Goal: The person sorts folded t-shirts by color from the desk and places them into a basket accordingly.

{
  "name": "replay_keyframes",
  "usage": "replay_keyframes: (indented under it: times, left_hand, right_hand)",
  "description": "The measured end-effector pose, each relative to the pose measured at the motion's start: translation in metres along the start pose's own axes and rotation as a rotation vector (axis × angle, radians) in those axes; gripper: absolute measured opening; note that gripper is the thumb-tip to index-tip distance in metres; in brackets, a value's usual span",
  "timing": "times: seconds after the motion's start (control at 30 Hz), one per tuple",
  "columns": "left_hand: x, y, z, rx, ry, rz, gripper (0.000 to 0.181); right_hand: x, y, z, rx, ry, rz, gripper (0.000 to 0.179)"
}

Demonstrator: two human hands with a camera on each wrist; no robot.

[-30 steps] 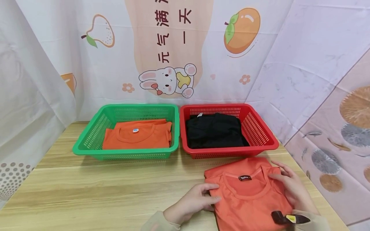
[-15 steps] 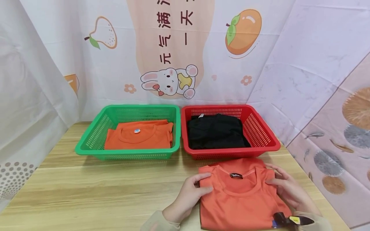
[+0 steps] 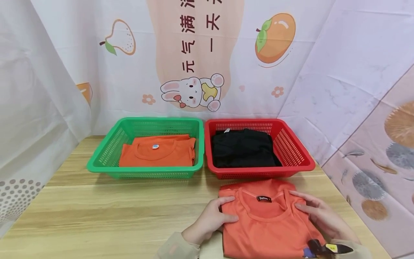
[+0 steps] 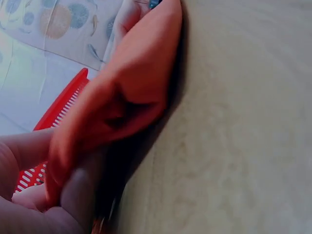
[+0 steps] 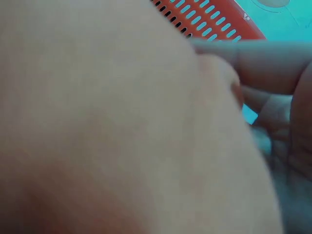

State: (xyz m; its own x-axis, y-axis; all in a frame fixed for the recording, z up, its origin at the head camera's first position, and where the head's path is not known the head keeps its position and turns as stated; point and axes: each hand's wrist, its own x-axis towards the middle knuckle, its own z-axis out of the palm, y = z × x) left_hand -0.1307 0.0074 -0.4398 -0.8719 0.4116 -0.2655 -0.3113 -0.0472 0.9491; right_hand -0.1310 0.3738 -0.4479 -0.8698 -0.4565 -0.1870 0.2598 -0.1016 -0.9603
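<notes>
A folded coral-orange T-shirt (image 3: pixel 258 233) with a scoop neck and a black neck label (image 3: pixel 263 199) lies at the front right of the table, just before the red basket. My left hand (image 3: pixel 210 219) grips its left edge, thumb and index finger on top. In the left wrist view the fingers (image 4: pixel 29 148) curl round a bulging fold of the cloth (image 4: pixel 131 78), with a dark layer under it. On the opposite side my right hand (image 3: pixel 320 212) holds the right edge near the shoulder, thumb and index finger over the fabric. The right wrist view is mostly filled by a blurred surface.
A green basket (image 3: pixel 155 169) at the back left holds a folded orange T-shirt (image 3: pixel 161 156). Beside it a red basket (image 3: pixel 258 169) contains folded black clothing (image 3: pixel 244 149). Printed curtains (image 3: pixel 252 93) hang behind and to the right of the wooden table (image 3: pixel 113 216).
The T-shirt has shifted left and straightened between my two hands, and its bottom edge has come into view. Both hands stay at its sides. The baskets drift slightly right in the view.
</notes>
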Motion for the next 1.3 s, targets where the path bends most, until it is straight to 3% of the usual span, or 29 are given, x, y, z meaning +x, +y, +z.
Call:
replay_keyframes:
  times: [0.13, 0.33, 0.47, 0.6, 0.83, 1.03, 1.17, 1.3]
  left_hand:
    - [0.000, -0.001, 0.000, -0.024, -0.019, -0.016, 0.065]
    - [-0.004, 0.001, -0.004, 0.016, -0.031, -0.008, 0.049]
    - [-0.008, 0.005, -0.007, 0.063, -0.024, -0.005, 0.038]
    - [-0.012, 0.008, -0.011, 0.063, -0.025, 0.015, 0.039]
    - [-0.020, 0.012, -0.026, 0.080, -0.043, 0.050, 0.041]
    - [-0.030, 0.020, -0.038, 0.111, -0.055, 0.085, 0.044]
    - [-0.039, 0.027, -0.043, 0.203, -0.054, 0.119, 0.046]
    - [-0.047, 0.033, -0.050, 0.278, -0.045, 0.144, 0.048]
  right_hand:
    - [0.000, -0.003, 0.004, -0.043, -0.020, 0.075, 0.054]
    - [0.002, -0.007, 0.009, 0.049, -0.141, 0.179, 0.053]
    - [0.002, -0.005, 0.011, 0.079, -0.183, 0.153, 0.054]
    - [0.002, -0.003, 0.013, 0.140, -0.233, 0.103, 0.055]
    - [0.002, -0.003, 0.019, 0.295, -0.411, 0.003, 0.056]
    - [0.005, -0.005, 0.030, 0.240, -0.435, -0.044, 0.059]
    - [0.006, -0.006, 0.035, 0.162, -0.416, -0.094, 0.060]
    - [0.008, -0.010, 0.039, 0.115, -0.470, -0.138, 0.061]
